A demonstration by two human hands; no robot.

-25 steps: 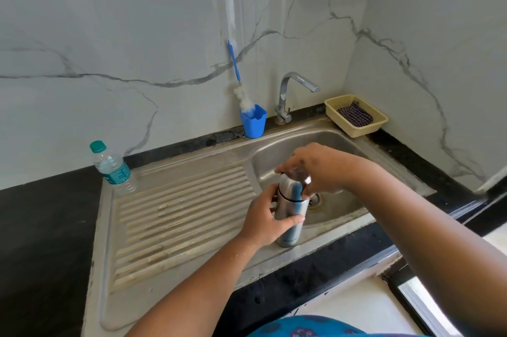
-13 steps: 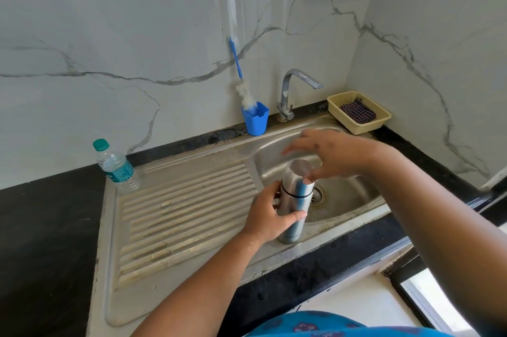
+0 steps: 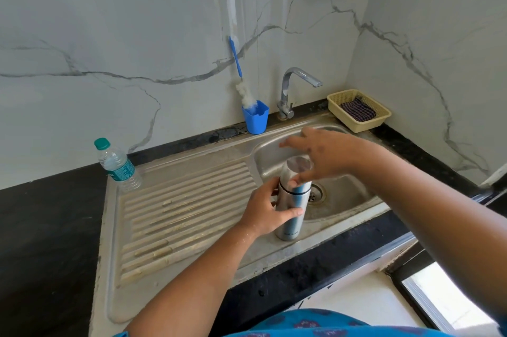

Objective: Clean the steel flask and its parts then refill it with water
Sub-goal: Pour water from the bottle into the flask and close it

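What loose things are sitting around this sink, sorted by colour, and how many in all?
Steel: 1, flask
Blue: 2, cup, brush
Clear: 1, water bottle
Cream: 1, basket
Dark checked: 1, cloth
Total: 6

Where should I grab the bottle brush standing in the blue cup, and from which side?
Probably the thin blue handle of the bottle brush, taken from the front, since it leans against the wall. Its bristle end sits down in the blue cup, so lift up and out.
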